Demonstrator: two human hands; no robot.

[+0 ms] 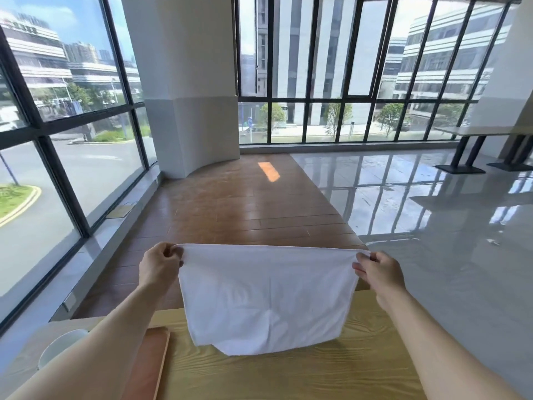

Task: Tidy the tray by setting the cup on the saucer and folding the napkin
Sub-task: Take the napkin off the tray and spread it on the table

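Napkin [264, 298]: white cloth, soft, matt, lightly creased. Table [288, 376]: pale wood, visible grain, low sheen. Tray [150, 368]: reddish-brown wood, smooth. Cup [62, 346]: white, glossy, looking ceramic. Floor [432, 226]: grey tile, showing glossy reflections; nearer strip looking like brown wood planks.

A pale wood-grain table [288, 376] ran across the foreground. On it, at the left, lay a reddish-brown tray [145, 368], partly hidden by a forearm, and further left sat a white cup [62, 346], only its rim showing.
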